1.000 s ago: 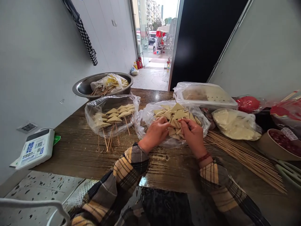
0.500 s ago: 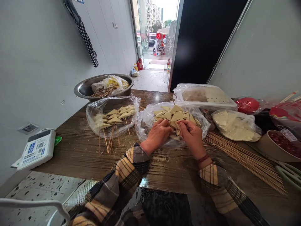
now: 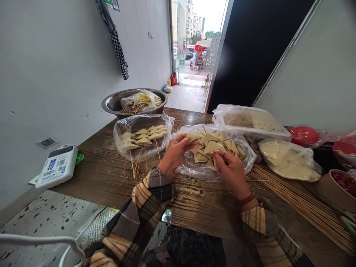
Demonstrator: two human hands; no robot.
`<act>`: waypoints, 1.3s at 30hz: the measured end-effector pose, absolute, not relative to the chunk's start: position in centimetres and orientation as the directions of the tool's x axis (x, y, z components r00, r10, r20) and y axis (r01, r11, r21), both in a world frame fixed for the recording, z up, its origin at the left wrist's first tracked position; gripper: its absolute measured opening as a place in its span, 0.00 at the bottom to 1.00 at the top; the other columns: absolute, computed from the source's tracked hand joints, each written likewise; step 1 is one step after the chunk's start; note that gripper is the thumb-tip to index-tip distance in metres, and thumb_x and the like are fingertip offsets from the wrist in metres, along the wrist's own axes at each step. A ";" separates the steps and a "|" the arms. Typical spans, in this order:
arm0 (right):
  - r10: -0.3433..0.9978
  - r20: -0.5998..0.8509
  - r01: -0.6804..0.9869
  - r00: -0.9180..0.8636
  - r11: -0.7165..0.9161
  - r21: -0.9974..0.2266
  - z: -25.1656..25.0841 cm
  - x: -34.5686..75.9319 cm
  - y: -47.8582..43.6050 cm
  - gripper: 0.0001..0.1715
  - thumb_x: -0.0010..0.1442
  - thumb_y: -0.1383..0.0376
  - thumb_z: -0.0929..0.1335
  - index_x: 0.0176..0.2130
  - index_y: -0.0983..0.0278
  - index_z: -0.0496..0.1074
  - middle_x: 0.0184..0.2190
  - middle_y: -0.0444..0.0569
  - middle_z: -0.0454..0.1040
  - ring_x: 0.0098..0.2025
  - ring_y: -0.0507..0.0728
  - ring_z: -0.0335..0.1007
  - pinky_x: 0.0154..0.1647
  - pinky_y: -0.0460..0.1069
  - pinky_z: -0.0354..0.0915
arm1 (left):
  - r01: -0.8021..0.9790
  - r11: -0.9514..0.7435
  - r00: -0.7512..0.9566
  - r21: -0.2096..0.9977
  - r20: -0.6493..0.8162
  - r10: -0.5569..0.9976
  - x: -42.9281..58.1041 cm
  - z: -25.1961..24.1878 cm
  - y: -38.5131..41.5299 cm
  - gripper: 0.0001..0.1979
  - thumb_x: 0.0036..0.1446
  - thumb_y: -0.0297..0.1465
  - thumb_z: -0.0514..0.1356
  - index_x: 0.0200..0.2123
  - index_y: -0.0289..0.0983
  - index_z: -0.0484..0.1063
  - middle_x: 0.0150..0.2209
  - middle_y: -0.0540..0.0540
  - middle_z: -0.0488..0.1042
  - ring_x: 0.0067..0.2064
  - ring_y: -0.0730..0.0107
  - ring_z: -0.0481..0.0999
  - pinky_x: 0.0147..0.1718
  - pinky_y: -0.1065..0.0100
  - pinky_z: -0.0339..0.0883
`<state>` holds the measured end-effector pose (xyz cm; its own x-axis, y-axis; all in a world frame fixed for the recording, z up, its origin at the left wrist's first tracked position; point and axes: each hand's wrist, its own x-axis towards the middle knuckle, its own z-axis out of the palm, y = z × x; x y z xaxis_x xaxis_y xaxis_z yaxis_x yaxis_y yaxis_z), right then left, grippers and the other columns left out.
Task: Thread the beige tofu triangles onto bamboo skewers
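My left hand (image 3: pixel 175 151) is closed, thumb and fingers pinching a pale yellow triangular piece of tofu sheet (image 3: pixel 193 138). To its right, my right hand (image 3: pixel 230 165) is closed in a pinch on a thin skewer (image 3: pixel 204 129). The skewer's tip pokes up past folded tofu pieces (image 3: pixel 211 146) in line with the right fingers; its lower end is hidden by the hand. Both hands are over an open clear plastic bag (image 3: pixel 191 171) heaped with more tofu triangles (image 3: pixel 228 144).
Left of my hands, a clear bag (image 3: pixel 120 136) holds skewered tofu triangles (image 3: pixel 144 141). Behind it stands a metal basin (image 3: pixel 109 105). Loose bamboo skewers (image 3: pixel 299 209) lie at right, near a bagged pale food (image 3: pixel 289 157) and a covered white tray (image 3: pixel 258 129). A white scale-like device (image 3: pixel 57 167) sits far left.
My left hand has lifted away leftward from the heap with a tofu piece. My right hand stays pinched by the heap. The whole view has shifted slightly.
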<state>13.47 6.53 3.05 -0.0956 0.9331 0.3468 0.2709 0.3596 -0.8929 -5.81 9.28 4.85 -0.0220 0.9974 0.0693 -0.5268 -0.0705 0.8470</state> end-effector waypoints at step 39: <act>0.841 0.421 0.429 -0.339 0.536 -0.727 2.1 13.6 6.5 0.14 0.61 0.60 0.66 0.39 0.63 0.79 0.36 0.50 0.82 0.36 0.58 0.78 0.38 0.50 0.72 | -0.675 0.039 -0.045 0.737 -0.095 0.994 -7.3 5.4 9.5 0.03 0.56 0.23 0.57 0.35 0.31 0.70 0.33 0.39 0.79 0.34 0.66 0.80 0.38 0.67 0.73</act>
